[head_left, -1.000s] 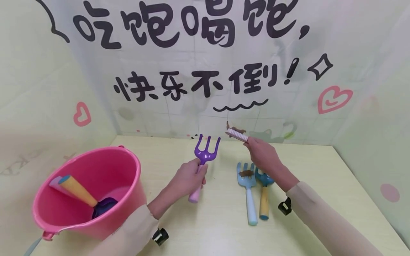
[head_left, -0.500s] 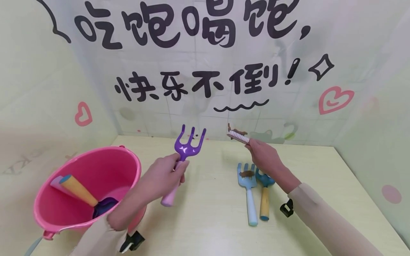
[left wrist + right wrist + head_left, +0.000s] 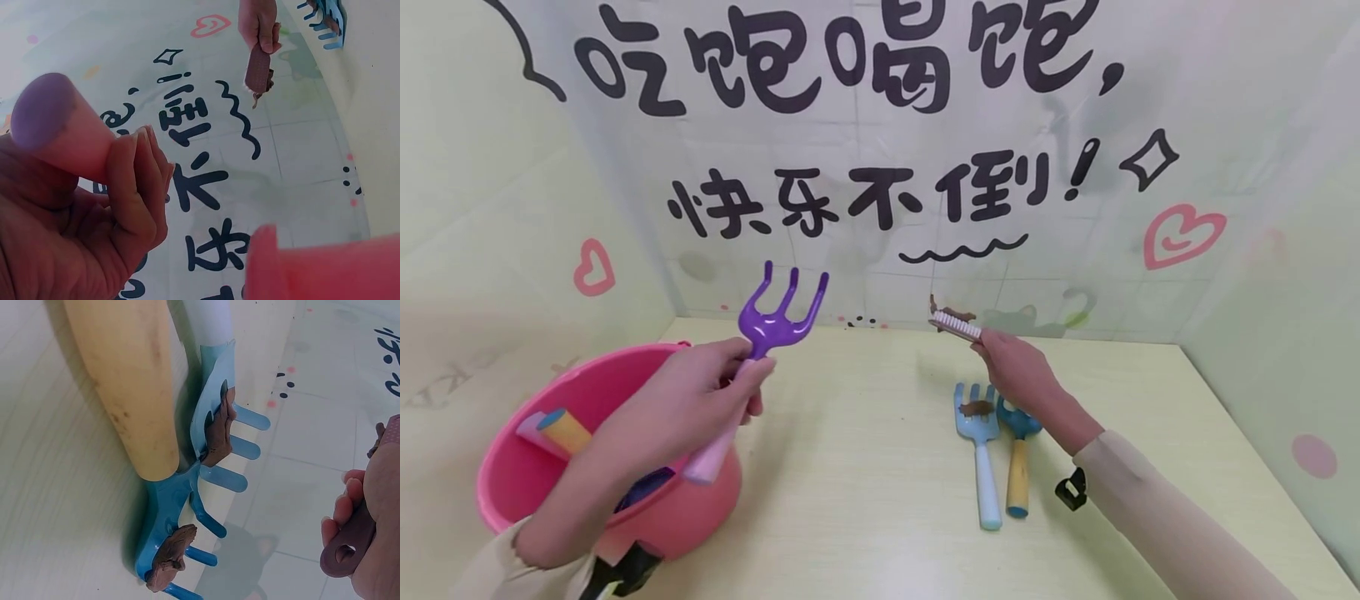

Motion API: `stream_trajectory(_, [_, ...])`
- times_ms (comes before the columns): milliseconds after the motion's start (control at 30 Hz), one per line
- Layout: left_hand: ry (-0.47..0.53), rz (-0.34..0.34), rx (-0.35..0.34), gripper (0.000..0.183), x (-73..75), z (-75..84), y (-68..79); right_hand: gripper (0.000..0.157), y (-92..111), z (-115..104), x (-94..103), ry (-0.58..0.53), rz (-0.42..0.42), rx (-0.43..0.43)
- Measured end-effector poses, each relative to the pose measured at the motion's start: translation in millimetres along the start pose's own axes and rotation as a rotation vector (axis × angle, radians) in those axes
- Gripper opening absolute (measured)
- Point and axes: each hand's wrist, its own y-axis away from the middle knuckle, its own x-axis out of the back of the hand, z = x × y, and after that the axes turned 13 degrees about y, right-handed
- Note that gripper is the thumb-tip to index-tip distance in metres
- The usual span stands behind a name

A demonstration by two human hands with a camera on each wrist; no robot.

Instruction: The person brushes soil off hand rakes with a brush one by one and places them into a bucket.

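Note:
In the head view my left hand (image 3: pixel 681 400) grips the pink handle of a purple toy garden fork (image 3: pixel 775 327), tines up, in front of the pink bucket's right rim. The left wrist view shows my fingers curled round the handle (image 3: pixel 75 134). My right hand (image 3: pixel 1021 367) holds a scrub brush (image 3: pixel 957 323) by its dark handle, white bristles facing up, with a brown lump (image 3: pixel 270 78) behind its head. Below that hand, a light blue fork (image 3: pixel 988 487) and a dark blue fork (image 3: pixel 153 519) with a yellow handle lie side by side. Brown clumps (image 3: pixel 220 431) stick to both.
The pink bucket (image 3: pixel 715 500) stands at the left of the table (image 3: pixel 865 500). Inside it are a yellow handle (image 3: pixel 565 431), a pale pink handle and a dark blue tool head, partly hidden by my left arm. Printed sheeting (image 3: pixel 880 283) closes the back and sides.
My left hand has moved left and up with the purple fork, from the table's middle to over the bucket's right side. The right hand and brush stay nearly in place.

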Motion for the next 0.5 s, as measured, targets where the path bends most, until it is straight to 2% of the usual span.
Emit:
stream_trajectory(200, [-0.013, -0.004, -0.035, 0.039, 22.6, -7.2, 10.8, 0.012, 2.0, 0.8, -2.0, 0.003, 0.011, 0.01])
stream_trajectory(333, [-0.06, 0.0, -0.042, 0.035, 37.7, -17.1, 17.2, 0.011, 3.2, 1.1, -2.2, 0.006, 0.019, 0.024])
stream_trajectory(500, [-0.073, -0.009, -0.059, 0.03, 59.9, -30.5, 19.8, 0.012, 5.4, 1.4, -1.5, 0.0, 0.027, 0.034])
